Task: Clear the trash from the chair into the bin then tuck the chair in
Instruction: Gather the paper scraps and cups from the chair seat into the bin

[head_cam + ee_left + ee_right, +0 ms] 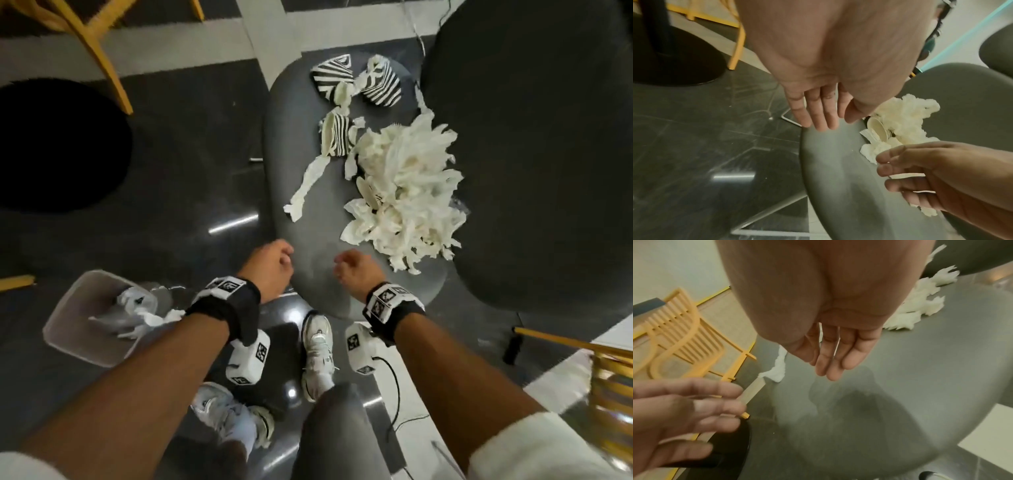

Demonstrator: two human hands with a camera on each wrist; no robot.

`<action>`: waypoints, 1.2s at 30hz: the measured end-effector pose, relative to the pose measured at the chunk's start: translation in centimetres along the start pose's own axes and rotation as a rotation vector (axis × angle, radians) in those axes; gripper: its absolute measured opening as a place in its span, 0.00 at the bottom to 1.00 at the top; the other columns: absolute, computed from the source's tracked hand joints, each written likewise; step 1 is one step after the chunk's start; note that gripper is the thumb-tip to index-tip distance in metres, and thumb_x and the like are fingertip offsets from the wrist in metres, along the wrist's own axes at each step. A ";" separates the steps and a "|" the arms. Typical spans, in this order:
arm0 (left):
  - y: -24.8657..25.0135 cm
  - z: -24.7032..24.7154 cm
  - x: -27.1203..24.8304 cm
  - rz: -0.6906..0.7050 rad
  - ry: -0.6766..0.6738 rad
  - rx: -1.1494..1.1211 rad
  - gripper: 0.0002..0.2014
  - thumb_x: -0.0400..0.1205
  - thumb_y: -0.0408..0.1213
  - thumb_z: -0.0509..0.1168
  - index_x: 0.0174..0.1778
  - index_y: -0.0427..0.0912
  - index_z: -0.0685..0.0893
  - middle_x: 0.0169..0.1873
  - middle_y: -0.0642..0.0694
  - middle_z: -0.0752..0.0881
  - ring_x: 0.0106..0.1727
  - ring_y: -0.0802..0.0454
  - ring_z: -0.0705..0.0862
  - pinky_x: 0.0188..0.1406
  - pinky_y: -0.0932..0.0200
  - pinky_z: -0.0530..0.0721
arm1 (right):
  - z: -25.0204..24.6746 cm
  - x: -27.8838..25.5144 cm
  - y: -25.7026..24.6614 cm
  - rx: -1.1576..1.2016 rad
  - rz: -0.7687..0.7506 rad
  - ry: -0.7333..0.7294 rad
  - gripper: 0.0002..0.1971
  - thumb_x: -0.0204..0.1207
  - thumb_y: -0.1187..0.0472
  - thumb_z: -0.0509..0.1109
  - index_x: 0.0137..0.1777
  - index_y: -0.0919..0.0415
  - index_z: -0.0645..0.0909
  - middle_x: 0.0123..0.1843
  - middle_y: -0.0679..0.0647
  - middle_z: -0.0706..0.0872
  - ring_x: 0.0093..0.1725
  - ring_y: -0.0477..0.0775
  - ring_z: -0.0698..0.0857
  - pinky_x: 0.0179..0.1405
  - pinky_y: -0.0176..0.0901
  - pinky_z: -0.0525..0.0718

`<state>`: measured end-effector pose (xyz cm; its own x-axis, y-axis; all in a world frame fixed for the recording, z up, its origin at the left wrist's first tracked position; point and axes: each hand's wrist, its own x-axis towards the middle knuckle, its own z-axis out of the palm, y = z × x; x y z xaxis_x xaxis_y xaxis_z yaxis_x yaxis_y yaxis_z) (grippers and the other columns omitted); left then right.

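A grey chair seat (pixel 308 212) holds a big pile of torn white tissue (pixel 404 192), a loose tissue strip (pixel 305 186) and crushed black-and-white striped paper cups (pixel 334 77) at its far end. Another cup (pixel 877 128) lies in the pile. My left hand (pixel 275 265) and right hand (pixel 356 270) hover side by side over the seat's bare near edge, both empty. Their fingers are relaxed in the wrist views: left hand (pixel 818 113), right hand (pixel 834 356). A clear plastic bin (pixel 65 329) with some tissue inside stands on the floor to my left.
The chair's dark backrest (pixel 531 154) rises on the right. A black round table base (pixel 51 147) and yellow chair legs (pixel 99 51) stand to the left, another yellow chair (pixel 609 377) at the right. My shoes (pixel 318 349) and a cable (pixel 394 387) are on the glossy dark floor.
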<state>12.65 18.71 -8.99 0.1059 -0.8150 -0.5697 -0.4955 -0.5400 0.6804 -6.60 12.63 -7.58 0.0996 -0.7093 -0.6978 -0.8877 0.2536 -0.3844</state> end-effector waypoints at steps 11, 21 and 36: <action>13.0 0.0 19.1 0.038 0.344 0.203 0.35 0.75 0.42 0.69 0.80 0.48 0.68 0.72 0.37 0.71 0.74 0.35 0.71 0.77 0.44 0.71 | -6.0 7.0 4.2 0.031 -0.245 -0.088 0.11 0.81 0.61 0.63 0.55 0.52 0.86 0.49 0.50 0.90 0.47 0.50 0.87 0.45 0.36 0.82; 12.4 4.6 24.4 -0.160 0.411 0.097 0.09 0.81 0.39 0.69 0.48 0.38 0.89 0.55 0.33 0.85 0.61 0.36 0.82 0.63 0.49 0.75 | -11.4 9.7 2.6 -0.007 -0.469 -0.041 0.09 0.79 0.57 0.64 0.53 0.54 0.85 0.46 0.52 0.91 0.46 0.55 0.89 0.49 0.53 0.87; 9.2 1.7 12.2 -0.255 0.515 -0.231 0.17 0.71 0.37 0.71 0.23 0.43 0.69 0.20 0.48 0.69 0.25 0.52 0.66 0.25 0.58 0.65 | -20.9 10.0 -2.6 -0.763 -0.562 0.511 0.11 0.73 0.53 0.68 0.55 0.51 0.82 0.60 0.52 0.87 0.74 0.63 0.75 0.74 0.69 0.61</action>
<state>7.93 4.14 -10.42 0.6273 -0.6200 -0.4713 -0.2062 -0.7158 0.6672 -12.72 -8.86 -0.94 0.5381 -0.8319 -0.1354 -0.8370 -0.5463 0.0304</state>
